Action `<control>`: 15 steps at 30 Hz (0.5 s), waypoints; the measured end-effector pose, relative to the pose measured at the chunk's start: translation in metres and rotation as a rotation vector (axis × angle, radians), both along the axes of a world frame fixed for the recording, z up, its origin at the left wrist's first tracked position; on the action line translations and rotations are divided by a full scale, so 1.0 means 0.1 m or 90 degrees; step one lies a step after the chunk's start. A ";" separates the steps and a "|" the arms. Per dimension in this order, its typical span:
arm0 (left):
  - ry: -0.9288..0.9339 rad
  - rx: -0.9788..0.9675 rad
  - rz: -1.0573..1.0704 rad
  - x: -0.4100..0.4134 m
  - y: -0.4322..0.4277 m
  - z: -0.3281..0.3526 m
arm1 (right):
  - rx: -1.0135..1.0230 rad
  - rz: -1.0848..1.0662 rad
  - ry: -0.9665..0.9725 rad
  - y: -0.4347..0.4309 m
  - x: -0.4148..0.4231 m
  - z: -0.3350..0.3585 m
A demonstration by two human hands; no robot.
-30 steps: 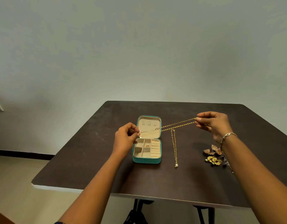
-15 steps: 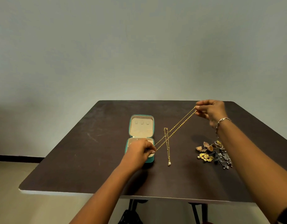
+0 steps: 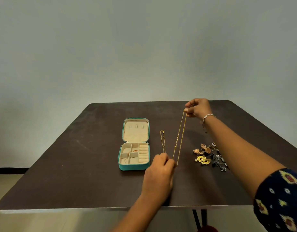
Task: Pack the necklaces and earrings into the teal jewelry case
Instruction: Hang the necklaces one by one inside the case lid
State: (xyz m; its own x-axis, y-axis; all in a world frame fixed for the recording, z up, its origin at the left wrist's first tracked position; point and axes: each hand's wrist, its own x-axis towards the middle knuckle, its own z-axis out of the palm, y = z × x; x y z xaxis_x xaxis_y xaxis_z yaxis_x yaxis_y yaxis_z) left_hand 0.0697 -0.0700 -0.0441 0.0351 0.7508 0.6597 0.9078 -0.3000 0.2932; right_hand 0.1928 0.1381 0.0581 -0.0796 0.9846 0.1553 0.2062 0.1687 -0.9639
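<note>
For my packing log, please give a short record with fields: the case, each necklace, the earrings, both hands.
case: teal jewelry case, open, on the table
held necklace: gold chain, stretched between both hands
left hand: pinches the near end
right hand: pinches the far end
other necklace: on the table, between case and chain
earrings: heap at the right

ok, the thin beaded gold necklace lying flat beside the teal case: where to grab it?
I'd pinch the thin beaded gold necklace at its far end, from straight above. It lies flat and straight on the dark table; its near end sits behind the left hand.
</note>
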 end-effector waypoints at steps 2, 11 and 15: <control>0.014 0.022 0.008 0.06 0.02 -0.03 | 0.001 0.009 -0.036 0.06 -0.03 -0.06; 0.106 0.044 0.007 0.15 0.13 -0.21 | 0.002 0.034 -0.131 0.25 -0.19 -0.39; 0.152 0.021 0.019 0.15 0.17 -0.25 | -0.002 0.046 -0.182 0.31 -0.27 -0.54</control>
